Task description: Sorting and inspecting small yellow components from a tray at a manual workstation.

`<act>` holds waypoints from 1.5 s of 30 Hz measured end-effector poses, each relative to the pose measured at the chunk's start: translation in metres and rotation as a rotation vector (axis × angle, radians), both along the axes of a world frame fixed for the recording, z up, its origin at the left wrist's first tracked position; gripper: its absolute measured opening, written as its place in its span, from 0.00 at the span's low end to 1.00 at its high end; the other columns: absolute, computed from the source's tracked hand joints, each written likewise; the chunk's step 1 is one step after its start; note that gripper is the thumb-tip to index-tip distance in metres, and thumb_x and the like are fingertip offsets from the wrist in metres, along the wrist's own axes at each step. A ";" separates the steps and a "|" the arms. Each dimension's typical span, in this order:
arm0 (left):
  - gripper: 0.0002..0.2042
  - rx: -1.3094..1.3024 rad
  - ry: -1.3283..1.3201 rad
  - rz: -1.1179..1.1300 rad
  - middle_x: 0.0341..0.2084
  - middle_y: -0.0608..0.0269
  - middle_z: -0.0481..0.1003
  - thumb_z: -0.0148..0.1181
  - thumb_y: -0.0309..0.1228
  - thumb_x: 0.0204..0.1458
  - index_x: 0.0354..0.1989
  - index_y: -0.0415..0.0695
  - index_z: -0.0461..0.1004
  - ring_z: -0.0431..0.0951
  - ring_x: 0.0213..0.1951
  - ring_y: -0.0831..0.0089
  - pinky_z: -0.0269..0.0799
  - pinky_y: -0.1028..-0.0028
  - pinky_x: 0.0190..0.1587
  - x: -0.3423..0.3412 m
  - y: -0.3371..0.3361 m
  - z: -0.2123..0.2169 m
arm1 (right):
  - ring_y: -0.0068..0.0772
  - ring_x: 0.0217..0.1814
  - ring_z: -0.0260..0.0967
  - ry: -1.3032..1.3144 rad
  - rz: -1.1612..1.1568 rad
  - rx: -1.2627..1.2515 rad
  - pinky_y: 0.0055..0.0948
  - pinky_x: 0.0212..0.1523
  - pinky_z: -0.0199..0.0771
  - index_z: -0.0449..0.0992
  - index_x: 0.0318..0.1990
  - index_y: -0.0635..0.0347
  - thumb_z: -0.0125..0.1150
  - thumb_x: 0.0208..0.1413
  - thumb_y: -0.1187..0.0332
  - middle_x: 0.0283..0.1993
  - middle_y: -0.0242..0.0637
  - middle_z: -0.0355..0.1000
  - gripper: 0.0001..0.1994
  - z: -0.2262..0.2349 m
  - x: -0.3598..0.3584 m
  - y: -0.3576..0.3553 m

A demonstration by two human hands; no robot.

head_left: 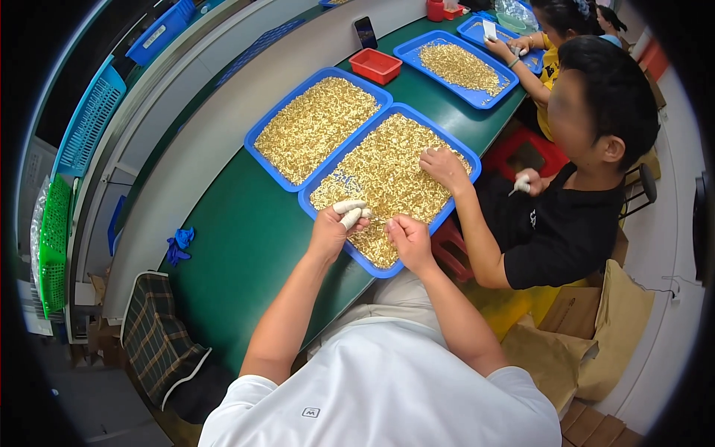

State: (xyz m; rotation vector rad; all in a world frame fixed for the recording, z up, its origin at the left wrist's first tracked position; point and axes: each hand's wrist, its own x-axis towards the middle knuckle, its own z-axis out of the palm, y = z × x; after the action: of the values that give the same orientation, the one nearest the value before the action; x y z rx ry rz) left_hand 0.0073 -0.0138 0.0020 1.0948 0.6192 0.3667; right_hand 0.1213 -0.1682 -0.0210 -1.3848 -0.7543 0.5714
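Note:
My left hand (335,226) is over the near edge of a blue tray (307,200) heaped with small gold-coloured metal pieces (395,160). White covers sit on some of its fingers, which are pinched together. Close by on the right, my right hand (410,240) is also closed, thumb against forefinger, above the same pieces. Whatever lies in either pinch is too small to make out. A co-worker's hand (445,167) reaches into the right side of this tray.
Another blue tray (249,145) of gold pieces touches mine on the green table (223,246). Beyond are a red basket (375,65), a phone (365,33) and a further tray (482,103). A co-worker in black (555,223) sits close at my right. Blue gloves (179,246) lie leftward.

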 end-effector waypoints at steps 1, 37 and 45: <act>0.10 0.016 0.000 0.007 0.38 0.57 0.80 0.57 0.23 0.60 0.48 0.37 0.76 0.80 0.35 0.75 0.77 0.77 0.39 0.000 0.000 0.001 | 0.16 0.23 0.65 0.000 0.000 0.002 0.22 0.25 0.65 0.75 0.29 0.65 0.54 0.63 0.71 0.20 0.31 0.70 0.11 0.000 0.000 0.000; 0.08 0.350 0.032 -0.192 0.32 0.64 0.81 0.64 0.29 0.57 0.40 0.37 0.79 0.78 0.32 0.79 0.73 0.77 0.38 0.009 -0.011 0.003 | 0.18 0.20 0.63 -0.145 -0.014 -0.023 0.25 0.23 0.63 0.75 0.28 0.65 0.56 0.62 0.70 0.18 0.33 0.68 0.11 0.003 -0.001 -0.001; 0.15 1.482 0.251 -0.242 0.35 0.52 0.77 0.69 0.29 0.45 0.43 0.41 0.80 0.76 0.40 0.52 0.72 0.61 0.44 0.007 -0.009 0.004 | 0.15 0.21 0.62 -0.016 -0.052 0.068 0.20 0.22 0.61 0.75 0.29 0.65 0.53 0.65 0.69 0.20 0.28 0.68 0.12 -0.006 -0.001 -0.002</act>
State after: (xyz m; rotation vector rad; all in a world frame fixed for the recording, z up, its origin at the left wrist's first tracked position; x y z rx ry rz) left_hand 0.0142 -0.0229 0.0060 2.6359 0.3550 0.4759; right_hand 0.1200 -0.1700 -0.0274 -1.3436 -0.7415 0.4901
